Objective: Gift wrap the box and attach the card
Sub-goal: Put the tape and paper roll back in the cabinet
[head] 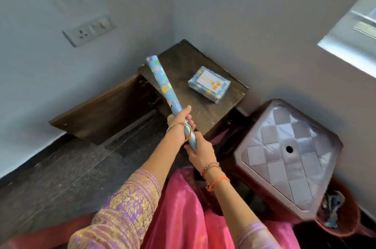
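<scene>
grey walls meet in a corner, with a socket plate point(89, 30) on the left one and a window point(355, 35) at the upper right. below sits a dark wooden desk point(205, 114) pushed into that corner, and a lower dark board point(101, 114) leans or lies beside it on the left, can't quite tell which. a brown plastic stool point(289, 157) with a quilted-pattern top stands right of the desk, near it. pink skirt point(183, 214) and purple-gold sleeves point(126, 214) fill the bottom. the blue wrapping paper roll point(166, 88) slants up over the desk's left edge; the left hand point(180, 124) has its fingers curled round the lower half, and the right hand point(200, 152) grips the very bottom end, just behind the left. the wrapped box point(209, 84) lies on the desk, apart from the roll, with the card point(211, 81) on its top face.
</scene>
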{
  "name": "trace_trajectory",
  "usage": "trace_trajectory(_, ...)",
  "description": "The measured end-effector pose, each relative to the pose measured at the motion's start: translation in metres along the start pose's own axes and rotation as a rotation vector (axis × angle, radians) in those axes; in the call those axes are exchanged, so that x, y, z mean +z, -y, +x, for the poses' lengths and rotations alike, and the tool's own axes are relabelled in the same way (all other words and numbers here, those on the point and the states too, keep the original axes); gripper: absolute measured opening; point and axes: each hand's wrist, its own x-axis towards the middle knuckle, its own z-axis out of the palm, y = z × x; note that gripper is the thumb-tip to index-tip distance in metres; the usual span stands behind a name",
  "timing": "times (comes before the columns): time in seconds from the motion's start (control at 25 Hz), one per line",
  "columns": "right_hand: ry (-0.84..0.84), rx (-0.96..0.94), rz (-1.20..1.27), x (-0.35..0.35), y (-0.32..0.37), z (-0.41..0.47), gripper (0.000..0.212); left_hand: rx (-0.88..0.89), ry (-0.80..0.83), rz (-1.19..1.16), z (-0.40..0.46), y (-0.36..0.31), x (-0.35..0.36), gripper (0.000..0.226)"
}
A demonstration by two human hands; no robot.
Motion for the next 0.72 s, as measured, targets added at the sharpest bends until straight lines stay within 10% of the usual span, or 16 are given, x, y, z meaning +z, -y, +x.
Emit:
trace_trajectory(0.16,0.606,0.259,0.802,0.017,0.027,0.012,0.017,-0.061,0.287,-0.098,-0.001,-0.030,-0.046,0.022)
trace_trajectory(0.24,0.719,0.263,0.828,0.021,0.029,0.024,0.016,-0.049,0.358,-0.127,0.007,-0.037,-0.062,0.020)
trace_trajectory(0.48,0.350,0.186,0.178,0.080,0.001,0.081,0.026,0.049,-0.211,-0.035,0.082,-0.003,-0.085,0.018)
trace_trajectory(0.6,0.225,0.221,0.015,0.113,-0.034,0.125,0.014,0.183,-0.286,0.155,0.141,0.021,-0.095,0.024)
trace_trajectory(0.72,0.157,0.178,-0.134,0.141,-0.069,0.168,0.053,0.266,-0.252,0.268,0.208,0.049,-0.105,0.019)
